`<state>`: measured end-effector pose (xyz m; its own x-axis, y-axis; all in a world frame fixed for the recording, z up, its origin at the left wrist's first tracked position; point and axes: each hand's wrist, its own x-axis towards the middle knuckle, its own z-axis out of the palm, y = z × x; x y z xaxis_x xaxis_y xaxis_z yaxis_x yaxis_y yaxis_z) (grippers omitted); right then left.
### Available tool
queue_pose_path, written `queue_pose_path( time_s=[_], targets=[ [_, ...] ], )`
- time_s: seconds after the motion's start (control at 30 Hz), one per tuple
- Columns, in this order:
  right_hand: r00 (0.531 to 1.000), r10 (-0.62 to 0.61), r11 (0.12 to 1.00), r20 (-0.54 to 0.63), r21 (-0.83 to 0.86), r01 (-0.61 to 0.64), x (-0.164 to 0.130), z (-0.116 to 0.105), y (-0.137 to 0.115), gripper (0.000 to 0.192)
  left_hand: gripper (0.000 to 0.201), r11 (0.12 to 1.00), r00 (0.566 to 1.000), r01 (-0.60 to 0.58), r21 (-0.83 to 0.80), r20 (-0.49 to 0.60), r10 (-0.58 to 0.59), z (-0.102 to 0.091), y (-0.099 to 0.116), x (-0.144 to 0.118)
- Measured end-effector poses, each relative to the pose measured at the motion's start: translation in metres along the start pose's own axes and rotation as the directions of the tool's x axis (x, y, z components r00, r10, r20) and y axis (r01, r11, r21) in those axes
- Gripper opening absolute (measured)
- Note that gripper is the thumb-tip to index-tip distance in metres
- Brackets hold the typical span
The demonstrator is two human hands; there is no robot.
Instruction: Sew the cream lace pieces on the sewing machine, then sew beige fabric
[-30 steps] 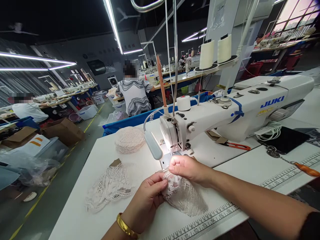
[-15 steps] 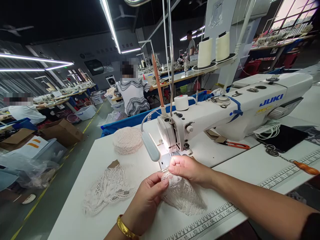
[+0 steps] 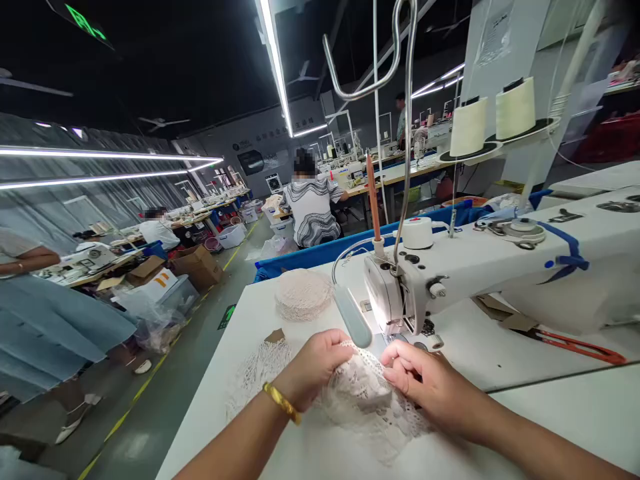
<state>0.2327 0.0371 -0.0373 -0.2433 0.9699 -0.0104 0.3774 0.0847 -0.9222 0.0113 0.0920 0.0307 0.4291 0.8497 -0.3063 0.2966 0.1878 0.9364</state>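
Observation:
Both of my hands hold a piece of cream lace fabric on the white sewing table, just in front of the needle area of the white sewing machine. My left hand, with a gold bangle on the wrist, grips the lace's left side. My right hand pinches its right edge below the machine head. A grey lamp head hangs right above the lace.
A loose lace piece lies to the left and a round stack of lace behind it. Orange-handled scissors lie under the machine arm. Two thread cones stand behind. People sit at benches beyond; a person stands at far left.
The view has swung right and nearer to the machine. My left hand moved up over the lace's left side, and my right hand shifted down and right from the needle.

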Motion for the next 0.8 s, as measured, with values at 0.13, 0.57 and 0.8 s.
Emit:
queue_pose_path(
  time_s=[0.13,0.57,0.8],
  targets=[
    [1.0,-0.008,0.994,-0.008,-0.113,0.007,-0.004,0.001,-0.005,0.031,0.023,0.962,0.992,-0.109,0.25,-0.029,0.12,-0.022,0.025,0.045],
    [0.999,0.015,0.964,0.05,-0.264,-0.001,-0.003,0.006,-0.004,0.031,0.031,0.815,0.817,0.144,0.561,-0.532,0.222,-0.181,0.061,0.144],
    [0.997,-0.006,0.959,0.078,-0.281,0.027,-0.002,0.007,0.002,0.036,0.032,0.751,0.745,0.212,0.626,-0.601,0.29,-0.187,0.032,0.161]
  ],
)
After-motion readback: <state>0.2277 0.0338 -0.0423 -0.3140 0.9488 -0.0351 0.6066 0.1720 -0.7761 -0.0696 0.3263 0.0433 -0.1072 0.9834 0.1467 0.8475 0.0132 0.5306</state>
